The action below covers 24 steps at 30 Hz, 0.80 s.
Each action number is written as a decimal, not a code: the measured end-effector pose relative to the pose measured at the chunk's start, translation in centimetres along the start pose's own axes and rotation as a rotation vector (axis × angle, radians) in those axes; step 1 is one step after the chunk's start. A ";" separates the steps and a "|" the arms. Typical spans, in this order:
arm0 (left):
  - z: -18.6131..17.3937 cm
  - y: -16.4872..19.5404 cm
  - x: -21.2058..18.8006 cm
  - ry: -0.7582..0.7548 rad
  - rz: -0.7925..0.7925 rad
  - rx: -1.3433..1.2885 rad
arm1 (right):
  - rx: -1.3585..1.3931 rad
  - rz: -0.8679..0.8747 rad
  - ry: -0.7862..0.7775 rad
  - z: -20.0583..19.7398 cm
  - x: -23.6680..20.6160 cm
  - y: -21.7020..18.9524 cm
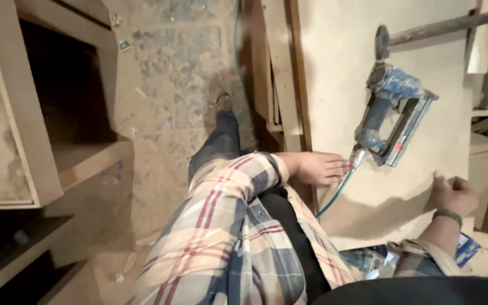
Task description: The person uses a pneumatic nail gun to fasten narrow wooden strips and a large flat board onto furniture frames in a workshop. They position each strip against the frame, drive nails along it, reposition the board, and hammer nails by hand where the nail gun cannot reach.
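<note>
A blue pneumatic nail gun (390,116) lies on the pale board (340,68).

Left hand (318,168) flat, fingers extended; right hand (453,195) loosely curled.

The nail gun (392,116) lies on the surface (340,62). A hammer (425,29) lies behind the nail gun. The left hand (318,168) rests just left of the nail gun's hose end; the right hand (453,195) rests right of it, nearer the person. The cabinet (24,113) stands well left of the nail gun, across the floor (165,85).
</note>
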<state>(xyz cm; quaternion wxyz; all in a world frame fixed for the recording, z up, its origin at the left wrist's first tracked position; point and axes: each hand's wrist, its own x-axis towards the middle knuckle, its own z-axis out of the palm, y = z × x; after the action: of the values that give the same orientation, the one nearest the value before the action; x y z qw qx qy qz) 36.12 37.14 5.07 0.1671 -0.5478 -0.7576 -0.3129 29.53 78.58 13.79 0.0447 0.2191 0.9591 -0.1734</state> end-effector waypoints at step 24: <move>1.6 1.3 -0.5 0.257 -0.071 0.050 | -0.086 -0.181 0.337 1.0 -1.6 -3.9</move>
<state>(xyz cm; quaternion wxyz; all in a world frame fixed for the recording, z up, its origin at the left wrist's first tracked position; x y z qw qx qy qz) 37.59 38.11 3.98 0.2654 -0.4716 -0.7564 -0.3673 29.30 74.25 14.31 -0.1231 0.1558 0.9753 -0.0966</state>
